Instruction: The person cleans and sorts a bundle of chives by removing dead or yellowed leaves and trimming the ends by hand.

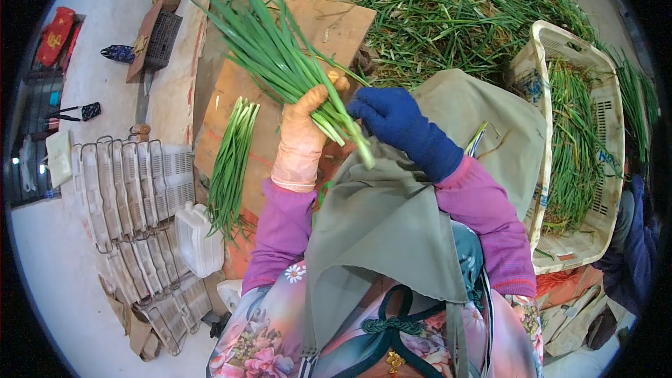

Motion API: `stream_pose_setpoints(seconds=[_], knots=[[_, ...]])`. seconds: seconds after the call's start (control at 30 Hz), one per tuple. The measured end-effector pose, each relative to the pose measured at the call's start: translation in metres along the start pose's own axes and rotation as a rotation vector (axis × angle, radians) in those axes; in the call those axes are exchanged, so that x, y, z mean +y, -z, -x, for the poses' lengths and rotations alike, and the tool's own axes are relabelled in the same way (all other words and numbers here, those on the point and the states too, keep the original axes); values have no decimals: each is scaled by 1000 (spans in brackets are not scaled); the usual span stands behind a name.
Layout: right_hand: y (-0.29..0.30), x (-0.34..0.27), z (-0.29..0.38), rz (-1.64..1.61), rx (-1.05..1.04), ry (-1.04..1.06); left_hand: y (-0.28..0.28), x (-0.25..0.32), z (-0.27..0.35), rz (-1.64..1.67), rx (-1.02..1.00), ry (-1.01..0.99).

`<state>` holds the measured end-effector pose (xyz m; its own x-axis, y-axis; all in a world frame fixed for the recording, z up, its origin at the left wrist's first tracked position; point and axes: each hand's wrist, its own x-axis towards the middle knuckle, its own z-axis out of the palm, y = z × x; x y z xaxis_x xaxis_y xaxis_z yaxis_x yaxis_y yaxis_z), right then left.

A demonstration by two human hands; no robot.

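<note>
My left hand (307,121), in a pale orange rubber glove, is closed around a bunch of green leafy stalks (273,52), probably garlic chives. Their leaves fan out to the upper left, and the pale stem ends point down toward my lap. Close beside the stems is my right hand (388,115) in a dark blue knit glove, its fingers bent near a thin stalk; whether it grips that stalk is unclear. A neat smaller bunch of the same greens (233,168) lies on the wooden board (220,94) to the left. A grey-green apron (383,231) covers my lap.
At the right stands a white plastic crate (541,115) with greens inside. A large heap of loose greens (462,5) spreads over the floor ahead. Stacked plastic crates (131,189) and a white jug (199,239) stand at the left. Another person's dark sleeve (638,247) shows at the far right.
</note>
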<state>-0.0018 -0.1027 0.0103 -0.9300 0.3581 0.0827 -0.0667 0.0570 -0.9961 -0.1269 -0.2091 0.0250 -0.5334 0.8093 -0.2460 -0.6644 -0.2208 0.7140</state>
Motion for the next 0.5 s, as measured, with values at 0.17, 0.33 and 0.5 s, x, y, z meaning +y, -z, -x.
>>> stream_pose_setpoints(seconds=[0.17,0.33,0.5], knots=[[5,5,0,-60,303,-47,-8,1,-6,-72,116,-171],[-11,-2,-5,729,290,291,-20,-4,-7,-112,127,-204],[0,-9,-4,980,158,352,-25,-8,-15,-184,243,-324]])
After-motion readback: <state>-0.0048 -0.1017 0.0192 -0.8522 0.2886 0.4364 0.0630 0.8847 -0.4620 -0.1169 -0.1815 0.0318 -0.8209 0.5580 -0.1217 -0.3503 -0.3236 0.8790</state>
